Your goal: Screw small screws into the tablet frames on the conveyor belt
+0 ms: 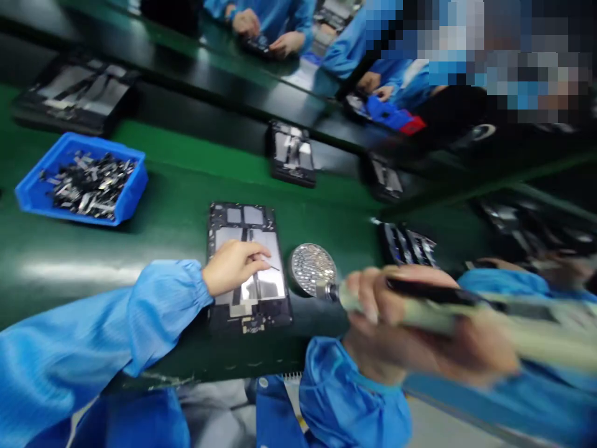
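An opened tablet (275, 314) lies on the green bench, its inner side up with pale battery panels and dark flex strips showing. Over its middle is my left hand (236, 264), thumb and fingers pinched on a thin dark piece (273, 267) too small to name. My right hand (396, 323), blurred by motion, is wrapped round a pale green electric screwdriver (426, 314). The screwdriver's metal nose (326, 290) points left at the near rim of a round dish of small screws (313, 267); whether it touches is unclear.
A blue bin (133, 202) full of small metal parts stands at left. Stacked tablet units (74, 93) and further ones (293, 152) line a back strip. Dark shiny parts (405, 242) lie beyond my right hand. Co-workers' hands (268, 31) work across the bench.
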### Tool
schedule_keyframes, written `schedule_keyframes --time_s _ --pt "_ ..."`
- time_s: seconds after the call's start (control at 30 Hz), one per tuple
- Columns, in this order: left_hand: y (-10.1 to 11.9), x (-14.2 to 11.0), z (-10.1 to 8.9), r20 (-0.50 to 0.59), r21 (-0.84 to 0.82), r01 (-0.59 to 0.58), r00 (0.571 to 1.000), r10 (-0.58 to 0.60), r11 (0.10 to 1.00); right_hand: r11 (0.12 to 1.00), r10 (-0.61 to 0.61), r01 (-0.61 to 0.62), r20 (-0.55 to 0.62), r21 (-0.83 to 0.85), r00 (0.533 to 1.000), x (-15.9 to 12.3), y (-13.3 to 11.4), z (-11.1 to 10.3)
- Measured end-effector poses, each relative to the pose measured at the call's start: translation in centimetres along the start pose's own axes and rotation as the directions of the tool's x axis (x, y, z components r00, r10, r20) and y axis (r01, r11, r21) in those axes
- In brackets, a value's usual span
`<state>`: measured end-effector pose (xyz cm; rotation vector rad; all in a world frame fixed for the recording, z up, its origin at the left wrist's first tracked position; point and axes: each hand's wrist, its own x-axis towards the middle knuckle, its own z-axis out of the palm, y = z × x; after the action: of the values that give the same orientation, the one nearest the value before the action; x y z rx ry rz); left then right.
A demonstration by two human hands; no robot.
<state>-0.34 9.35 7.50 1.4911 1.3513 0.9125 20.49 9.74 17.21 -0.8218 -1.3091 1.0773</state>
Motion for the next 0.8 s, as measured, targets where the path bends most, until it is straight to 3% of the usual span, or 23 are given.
schedule_keyframes --time_s 0.07,0.17,0.23,0.33,0.53,0.8 --pt "0.0 0.0 -0.3 -0.023 -0.086 0.044 0.999 -0.046 0.995 0.999 -0.025 0.031 -0.119 0.043 0.993 2.4 1.5 -0.8" --pt "0.5 0.1 -1.5 -0.021 -0.221 0.112 0.993 -0.120 0.969 0.998 0.014 -0.001 -0.206 0.064 0.979 5.0 4.4 -1.3" --pt "1.1 0.3 -2.6 -0.043 -0.246 0.137 0.987 -0.152 0.960 0.998 0.020 -0.003 -0.244 0.069 0.970 5.6 6.1 -1.3" --pt "1.7 0.6 -4.6 -0.171 -0.217 0.122 0.972 -0.161 0.969 0.998 0.009 0.010 -0.279 0.063 0.960 5.4 8.0 -1.2" --pt "1.2 1.5 -8.2 -0.424 -0.144 0.129 0.888 -0.179 0.981 0.998 -0.021 0.042 -0.351 0.051 0.936 5.4 9.6 -1.3" --pt "-0.7 2.5 -9.2 -0.484 -0.198 0.162 0.842 -0.240 0.967 1.000 -0.016 0.022 -0.359 0.014 0.933 5.6 10.2 -1.5"
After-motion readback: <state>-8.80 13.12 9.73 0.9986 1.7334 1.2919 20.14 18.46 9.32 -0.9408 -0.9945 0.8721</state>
